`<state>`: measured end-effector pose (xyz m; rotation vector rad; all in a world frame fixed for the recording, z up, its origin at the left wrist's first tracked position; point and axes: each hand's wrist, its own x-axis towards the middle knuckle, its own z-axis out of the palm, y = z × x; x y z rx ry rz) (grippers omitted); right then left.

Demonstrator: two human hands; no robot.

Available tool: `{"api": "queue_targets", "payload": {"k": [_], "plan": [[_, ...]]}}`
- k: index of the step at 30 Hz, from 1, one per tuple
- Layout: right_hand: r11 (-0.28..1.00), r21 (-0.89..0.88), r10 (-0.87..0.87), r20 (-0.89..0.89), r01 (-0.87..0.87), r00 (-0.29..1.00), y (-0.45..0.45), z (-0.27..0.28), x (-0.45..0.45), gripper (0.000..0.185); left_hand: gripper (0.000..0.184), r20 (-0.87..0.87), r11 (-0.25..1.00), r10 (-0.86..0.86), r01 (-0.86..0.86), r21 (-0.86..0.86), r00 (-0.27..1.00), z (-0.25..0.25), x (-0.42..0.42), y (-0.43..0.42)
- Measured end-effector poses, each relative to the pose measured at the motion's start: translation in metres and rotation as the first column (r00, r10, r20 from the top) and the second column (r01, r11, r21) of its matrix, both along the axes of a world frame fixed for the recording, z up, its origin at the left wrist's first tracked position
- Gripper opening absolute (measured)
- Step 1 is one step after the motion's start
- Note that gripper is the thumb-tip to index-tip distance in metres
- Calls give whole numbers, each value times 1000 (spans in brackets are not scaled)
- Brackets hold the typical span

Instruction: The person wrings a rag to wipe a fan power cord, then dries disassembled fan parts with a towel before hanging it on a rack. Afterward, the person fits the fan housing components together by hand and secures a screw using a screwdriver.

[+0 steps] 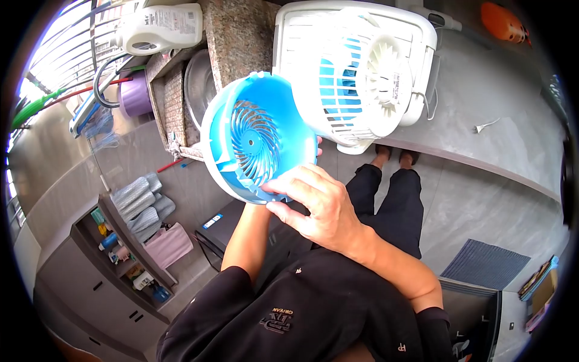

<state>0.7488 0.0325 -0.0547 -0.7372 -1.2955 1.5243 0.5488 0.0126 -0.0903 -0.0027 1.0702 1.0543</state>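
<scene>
A round blue plastic housing with curved vent slots and a white outer rim is tilted so its hollow inside faces up. My left hand supports it from behind; only some fingertips show at its right edge. With thumb and fingers closed on the lower rim, my right hand grips the same housing. Just right of it, a white slatted cover with a finned round hub sits on a white plastic appliance, with blue showing through the slats.
A white bottle stands near the granite counter edge at upper left, beside a metal basin and a purple bucket. A grey counter carries an orange object and a small white cord. Open shelves are lower left.
</scene>
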Motion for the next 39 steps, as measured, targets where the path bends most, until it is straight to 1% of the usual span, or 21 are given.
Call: {"api": "queue_targets", "payload": {"k": [6, 9, 10, 13, 17, 20, 22, 23, 24, 25, 26, 28, 31, 34, 35, 38, 39], "plan": [[999, 29, -42, 29, 42, 999, 2, 3, -10, 26, 60, -193, 983, -168, 180, 48, 967, 2, -9, 11], [997, 67, -50, 73, 46, 996, 2, 4, -12, 26, 56, 57, 997, -63, 61, 41, 996, 23, -2, 23], [995, 84, -52, 94, 44, 994, 1, 3, -13, 26, 56, -9, 992, -105, 106, 74, 994, 16, -7, 22], [989, 123, -99, 150, 81, 984, 0, -1, -16, 27, 56, -92, 986, -132, 141, 88, 987, 3, -17, 23], [962, 226, -205, 221, 154, 954, -1, -13, -21, 27, 56, -173, 988, -82, 102, 113, 981, -14, -33, 29], [941, 272, -264, 216, 202, 940, -5, -26, -25, 28, 56, -241, 990, -29, 61, 128, 970, -39, -50, 35], [929, 293, -300, 236, 227, 924, -6, -33, -27, 29, 56, -299, 992, -12, 49, 115, 954, -44, -59, 35], [921, 305, -321, 245, 241, 915, -6, -38, -27, 30, 56, -342, 993, -20, 58, 101, 940, -42, -65, 31], [918, 314, -328, 258, 242, 909, -6, -43, -28, 31, 57, -379, 995, -27, 61, 79, 925, -27, -61, 32], [915, 323, -334, 269, 243, 903, -6, -49, -28, 31, 60, -458, 995, -69, 95, 34, 886, 11, -46, 40], [911, 333, -342, 278, 244, 897, -5, -54, -29, 32, 66, -391, 991, -44, 90, 101, 919, 26, -49, 40], [903, 352, -354, 290, 245, 889, -5, -59, -29, 32, 82, -311, 994, -45, 74, 80, 949, 53, -46, 45], [890, 386, -373, 308, 243, 875, -4, -59, -31, 30, 81, -398, 979, -6, 87, 186, 917, 57, -41, 36], [879, 405, -399, 336, 251, 853, 0, -58, -31, 29, 82, -610, 947, -48, 229, 223, 791, 58, -24, 45], [875, 410, -410, 340, 259, 846, 1, -60, -32, 29, 83, -667, 943, -69, 267, 198, 741, 55, -20, 51], [879, 402, -412, 368, 257, 834, 3, -62, -30, 30, 77, -649, 968, -77, 214, 135, 757, 47, -13, 65], [884, 394, -408, 383, 253, 829, 4, -62, -30, 30, 72, -646, 968, -63, 203, 145, 761, 47, -6, 69]]}}
